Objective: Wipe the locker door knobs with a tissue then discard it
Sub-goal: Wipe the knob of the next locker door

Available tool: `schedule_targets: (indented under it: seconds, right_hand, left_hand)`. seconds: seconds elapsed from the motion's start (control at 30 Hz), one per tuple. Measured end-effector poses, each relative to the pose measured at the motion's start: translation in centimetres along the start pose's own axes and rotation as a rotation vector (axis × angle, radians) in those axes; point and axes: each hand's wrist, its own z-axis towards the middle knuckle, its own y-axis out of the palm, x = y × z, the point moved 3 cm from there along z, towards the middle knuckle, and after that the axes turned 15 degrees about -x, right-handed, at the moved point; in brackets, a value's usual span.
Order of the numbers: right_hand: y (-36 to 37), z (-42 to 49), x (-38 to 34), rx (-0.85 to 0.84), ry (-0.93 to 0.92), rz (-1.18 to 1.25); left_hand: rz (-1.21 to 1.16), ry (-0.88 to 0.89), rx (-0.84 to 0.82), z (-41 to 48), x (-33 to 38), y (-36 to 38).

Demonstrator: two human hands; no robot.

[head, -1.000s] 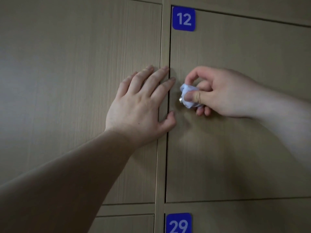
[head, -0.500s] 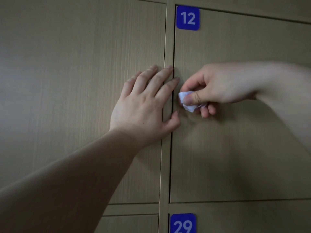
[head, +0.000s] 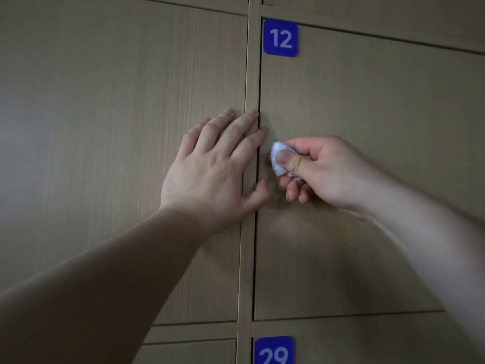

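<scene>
Right hand (head: 322, 172) pinches the tissue (head: 277, 158) round the hidden knob; left hand (head: 212, 169) lies flat, fingers spread. Best to twist all round it.

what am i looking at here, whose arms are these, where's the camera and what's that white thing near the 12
There is no machine here. A person wears a camera on the head, looking forward and down, so the two bare arms reaching in are the wearer's own. All the pictures come from that one camera.

In front is a wall of wooden locker doors. Blue number plates mark 12 and 29.

The left hand lies flat, fingers straight and spread, over the strip between two doors.

The right hand pinches a crumpled white tissue between thumb and fingers, at the left edge of door 12. That is probably where the knob sits, but the tissue and fingers hide it.
</scene>
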Motion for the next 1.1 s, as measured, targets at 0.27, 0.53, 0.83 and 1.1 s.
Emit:
schedule_targets:
  seconds: [0.27,0.53,0.83,1.1]
  right_hand:
    - [0.8,-0.6,1.3,0.035,0.004,0.098]
    - [-1.5,-0.7,-3.4,0.019,0.064,-0.926]
    - [-0.8,0.4,-1.1,0.061,0.097,-0.152]
    - [-2.4,-0.5,-4.7,-0.082,0.232,-0.837]
  left_hand:
    - [0.001,0.005,-0.015,0.0,0.0,-0.1]
    - [-0.003,0.01,-0.011,0.0,-0.1,-0.2]
    - [-0.007,0.009,-0.023,0.0,-0.2,-0.2]
    - [-0.015,0.016,-0.027,0.0,-0.3,-0.2]
